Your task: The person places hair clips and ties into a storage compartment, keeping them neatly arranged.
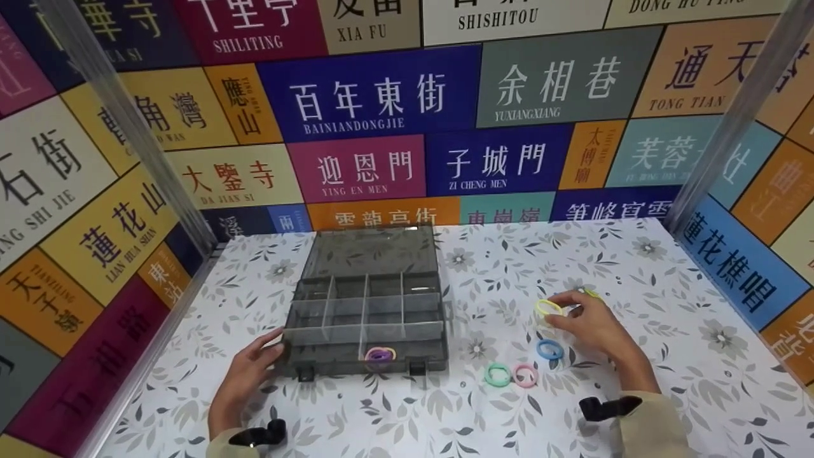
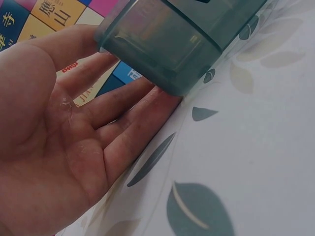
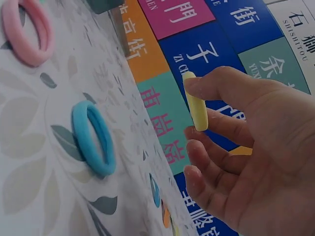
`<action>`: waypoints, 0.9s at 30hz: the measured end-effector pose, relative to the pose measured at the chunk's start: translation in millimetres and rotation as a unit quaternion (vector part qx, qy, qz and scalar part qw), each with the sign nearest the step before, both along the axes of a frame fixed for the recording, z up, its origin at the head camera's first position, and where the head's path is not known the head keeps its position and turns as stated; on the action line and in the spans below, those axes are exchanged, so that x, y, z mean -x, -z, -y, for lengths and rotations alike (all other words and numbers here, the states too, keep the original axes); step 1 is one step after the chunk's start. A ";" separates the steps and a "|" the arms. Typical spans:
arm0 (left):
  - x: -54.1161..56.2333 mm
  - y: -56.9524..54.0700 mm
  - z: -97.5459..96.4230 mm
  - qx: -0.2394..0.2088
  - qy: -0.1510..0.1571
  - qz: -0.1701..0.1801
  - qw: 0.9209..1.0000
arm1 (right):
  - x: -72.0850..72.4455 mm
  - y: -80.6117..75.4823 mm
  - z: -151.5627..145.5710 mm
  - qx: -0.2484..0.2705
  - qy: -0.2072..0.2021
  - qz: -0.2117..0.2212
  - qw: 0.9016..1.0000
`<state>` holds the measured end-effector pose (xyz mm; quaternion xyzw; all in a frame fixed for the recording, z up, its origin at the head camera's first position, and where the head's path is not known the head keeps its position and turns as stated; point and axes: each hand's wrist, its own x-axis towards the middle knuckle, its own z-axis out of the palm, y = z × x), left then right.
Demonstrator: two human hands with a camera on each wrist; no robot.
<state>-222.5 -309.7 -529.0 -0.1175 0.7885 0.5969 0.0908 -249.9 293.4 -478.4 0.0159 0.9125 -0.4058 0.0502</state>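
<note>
My right hand pinches a yellow hair tie between thumb and fingers, raised above the table in the right wrist view. Nearby on the cloth lie a blue hair tie, a pink hair tie and a green hair tie. My left hand touches the left side of a dark see-through compartment box, fingers fairly straight in the left wrist view. Inside its front right compartment sits a purple hair tie, with a yellowish one partly hidden against it.
The box lid lies open toward the back wall. Behind my right hand, a yellow-green hair tie is partly hidden. Small blue and orange hair ties appear farther off in the right wrist view. Sign-covered walls border the leaf-patterned tablecloth.
</note>
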 end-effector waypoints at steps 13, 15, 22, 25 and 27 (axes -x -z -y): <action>-0.3 -0.4 2.7 -0.017 0.005 -0.007 1.000 | -7.4 -20.0 29.7 0.013 -0.065 -0.085 0.994; -0.9 0.2 2.6 -0.016 0.001 -0.007 1.000 | -8.8 -20.9 35.8 0.013 -0.073 -0.099 0.992; -1.5 1.0 2.3 -0.016 0.003 -0.017 1.000 | -10.1 -24.1 56.2 0.023 -0.096 -0.120 0.988; -1.3 0.9 1.7 -0.012 0.007 -0.016 1.000 | -10.4 -25.5 62.9 0.031 -0.113 -0.127 0.985; -0.8 1.1 1.1 -0.009 0.008 -0.015 1.000 | -11.3 -26.4 66.9 0.032 -0.119 -0.130 0.984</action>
